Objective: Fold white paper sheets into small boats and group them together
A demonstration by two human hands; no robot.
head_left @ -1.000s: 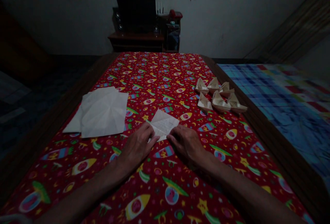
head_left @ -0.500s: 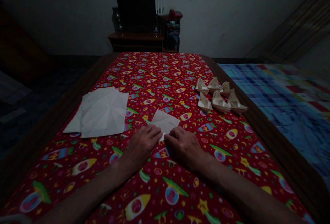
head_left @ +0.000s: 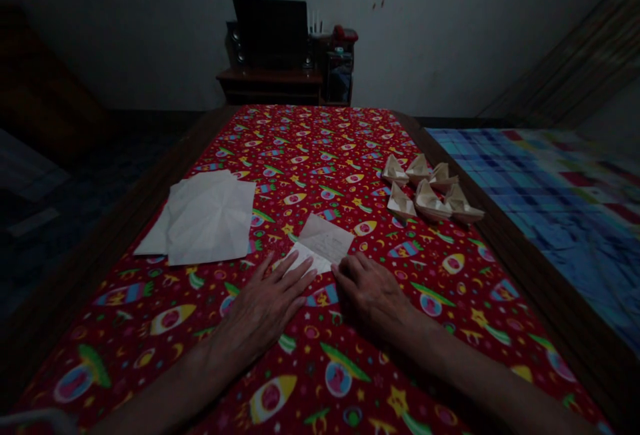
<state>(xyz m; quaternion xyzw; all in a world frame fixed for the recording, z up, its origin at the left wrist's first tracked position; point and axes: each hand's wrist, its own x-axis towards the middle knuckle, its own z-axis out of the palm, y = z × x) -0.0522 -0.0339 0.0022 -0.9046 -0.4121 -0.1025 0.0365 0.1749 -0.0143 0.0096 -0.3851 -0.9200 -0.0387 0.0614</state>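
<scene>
A partly folded sheet of paper lies flat on the red patterned cloth in front of me, one white flap turned toward me. My left hand rests with fingers spread, its fingertips on the white flap. At the paper's near right corner is my right hand, its fingers curled and thumb and forefinger pressed together on the edge. To the left lies a stack of creased paper sheets. Several folded paper boats stand in two rows at the right.
The red cloth with rockets and stars covers a table with a dark wooden edge. Beyond its far end stands a desk with a black monitor, speakers and a red telephone. A blue plaid sheet spreads on the right.
My left hand has opened from a curled grip and spread its fingers over the flap, drawing slightly back. My right hand stays at the paper's corner. The view has shifted a little.
</scene>
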